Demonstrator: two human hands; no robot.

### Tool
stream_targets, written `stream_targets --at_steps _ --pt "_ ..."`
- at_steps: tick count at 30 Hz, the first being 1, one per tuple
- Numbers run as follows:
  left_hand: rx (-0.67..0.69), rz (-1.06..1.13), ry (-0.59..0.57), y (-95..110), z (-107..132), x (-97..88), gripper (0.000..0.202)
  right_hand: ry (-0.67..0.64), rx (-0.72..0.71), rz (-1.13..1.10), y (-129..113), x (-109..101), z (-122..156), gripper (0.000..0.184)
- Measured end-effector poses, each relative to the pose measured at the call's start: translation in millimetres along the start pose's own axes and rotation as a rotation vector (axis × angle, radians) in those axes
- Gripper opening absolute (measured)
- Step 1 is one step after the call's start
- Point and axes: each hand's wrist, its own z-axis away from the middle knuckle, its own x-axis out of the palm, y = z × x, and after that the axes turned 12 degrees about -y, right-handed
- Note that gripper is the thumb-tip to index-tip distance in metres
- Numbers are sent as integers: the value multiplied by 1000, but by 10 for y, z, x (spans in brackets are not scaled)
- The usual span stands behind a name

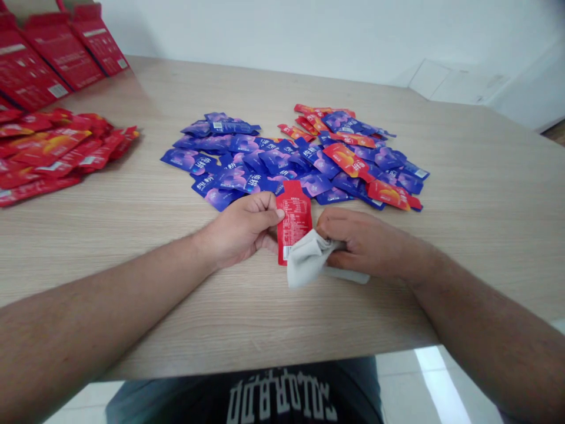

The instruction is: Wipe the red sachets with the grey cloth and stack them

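Observation:
My left hand pinches the left edge of a red sachet, thumb on its printed face. The sachet is upright in view, its narrow neck pointing away from me and its barcode end partly covered. In my right hand is a bunched pale grey cloth, which overlaps the lower right corner of the sachet. Just beyond both hands lies a loose heap of purple-blue sachets with several red-orange sachets mixed in on the right.
A pile of red sachets lies at the left of the wooden table. Behind it stand red cardboard boxes with raised flaps. A white wall runs along the table's back edge. The front edge is close to my body.

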Motion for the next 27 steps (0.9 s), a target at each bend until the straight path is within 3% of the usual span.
stream_targets --at_steps 4,6,12,18,20,24,27 --pt "8 -133 42 -42 4 45 27 332 167 80 1 96 -51 21" --pt "14 -182 62 -62 10 59 28 396 171 83 -45 164 -82 24" --pt "5 -246 62 -65 33 58 32 68 -29 51 -221 216 -66 8" --pt "-9 -263 59 -64 28 54 31 397 146 129 -138 183 -60 16" --pt "-5 -281 74 -70 26 45 31 367 122 116 -168 206 -78 14" --pt "11 -309 58 -85 19 18 31 119 29 97 -252 215 -69 6" --pt "7 -321 43 -86 12 9 31 189 59 118 -222 185 -43 6"
